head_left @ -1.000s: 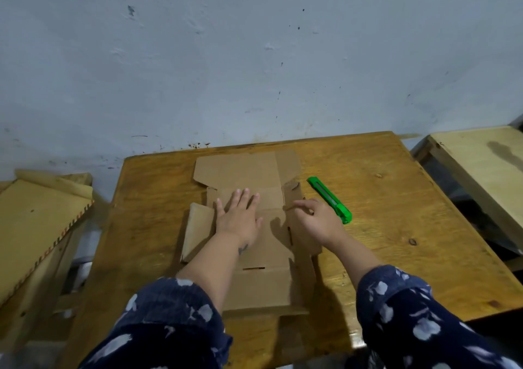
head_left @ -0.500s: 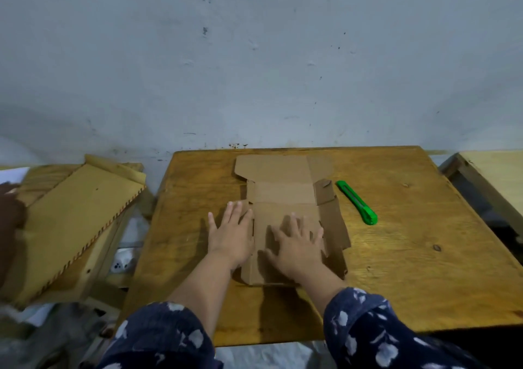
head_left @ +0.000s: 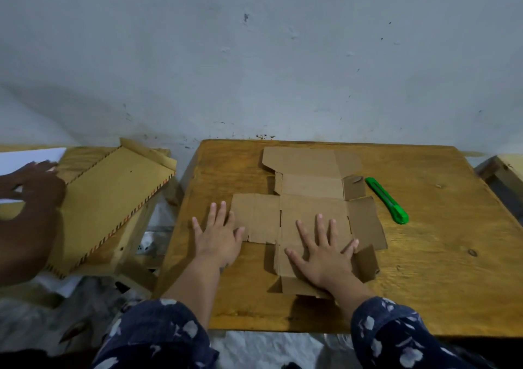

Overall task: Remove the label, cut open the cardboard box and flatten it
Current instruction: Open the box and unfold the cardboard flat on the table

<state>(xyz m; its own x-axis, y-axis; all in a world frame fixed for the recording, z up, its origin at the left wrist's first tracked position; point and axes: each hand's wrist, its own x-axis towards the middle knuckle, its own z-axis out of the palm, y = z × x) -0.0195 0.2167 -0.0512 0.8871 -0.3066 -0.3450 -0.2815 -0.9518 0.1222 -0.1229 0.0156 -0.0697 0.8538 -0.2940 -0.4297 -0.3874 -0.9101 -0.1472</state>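
No legible txt or labels anywhere.

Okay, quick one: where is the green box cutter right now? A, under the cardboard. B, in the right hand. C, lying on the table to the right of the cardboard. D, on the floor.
C: the green box cutter lies on the table right of the cardboard, while the right hand presses flat on the cardboard.

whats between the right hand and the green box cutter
In the head view, the right-hand flaps of the flattened brown cardboard box lie between the right hand and the green plastic box cutter, then a bare strip of wooden table.
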